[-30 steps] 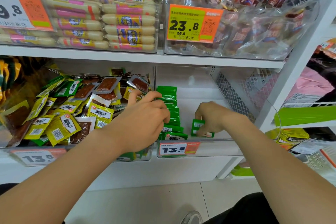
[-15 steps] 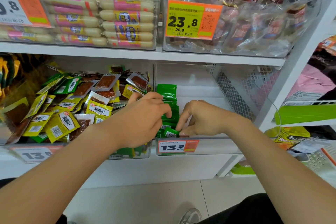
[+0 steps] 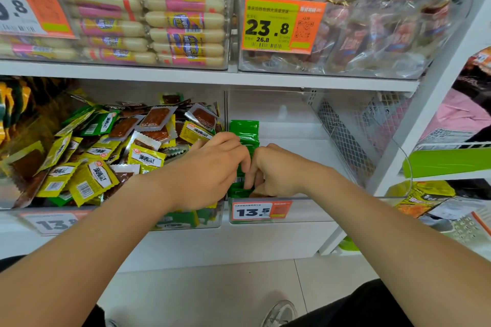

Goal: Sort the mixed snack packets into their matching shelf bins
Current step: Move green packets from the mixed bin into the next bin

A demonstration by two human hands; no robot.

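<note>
Reaching into the right clear bin (image 3: pixel 308 211) on the lower shelf (image 3: pixel 239 245), my left grip (image 3: pixel 212 167) curls over the upright row of green packets (image 3: pixel 244 130) standing along that bin's left wall. My right grip (image 3: pixel 279 170) touches it, fingers (image 3: pixel 249 180) bent down and pinching the row's near end. Mixed packets (image 3: pixel 87 175), yellow and green, fill the left bin (image 3: pixel 186 221).

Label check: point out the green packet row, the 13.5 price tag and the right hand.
green packet row (image 3: pixel 244 129), head view, rearmost packet's top
13.5 price tag (image 3: pixel 252 212), head view, printed digits
right hand (image 3: pixel 281 170), head view, back
</note>
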